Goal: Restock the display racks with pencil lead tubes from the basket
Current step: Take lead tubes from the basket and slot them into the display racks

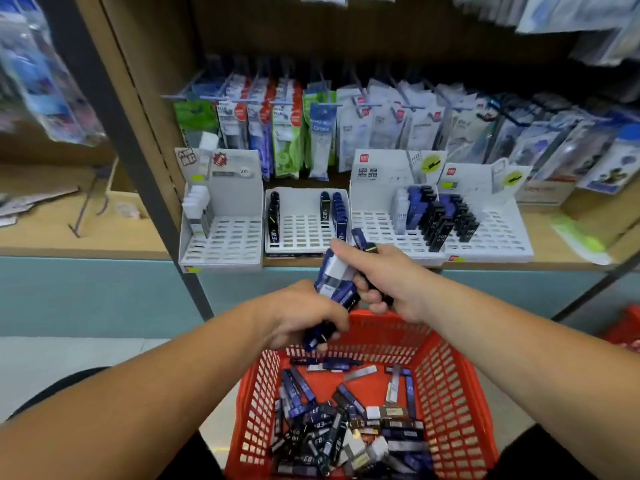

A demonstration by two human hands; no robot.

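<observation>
A red plastic basket [446,386] sits low in front of me, its floor strewn with several blue, black and clear pencil lead tubes [332,420]. My left hand [298,313] grips a bundle of blue and white lead tubes [337,282] above the basket's far rim. My right hand [384,275] meets it there, holding a dark tube [362,241] that points up toward the shelf. On the shelf stand white slotted display racks: a left rack [225,240], a middle rack [304,230] and a wide right rack [498,237], each partly filled with upright tubes.
Packets of stationery [381,123] hang on hooks above the racks. A dark shelf upright [138,157] runs diagonally on the left, with more hanging packs [41,81] beyond it. A teal panel [104,296] lies under the wooden shelf edge. A second red basket's corner [627,327] shows at the right.
</observation>
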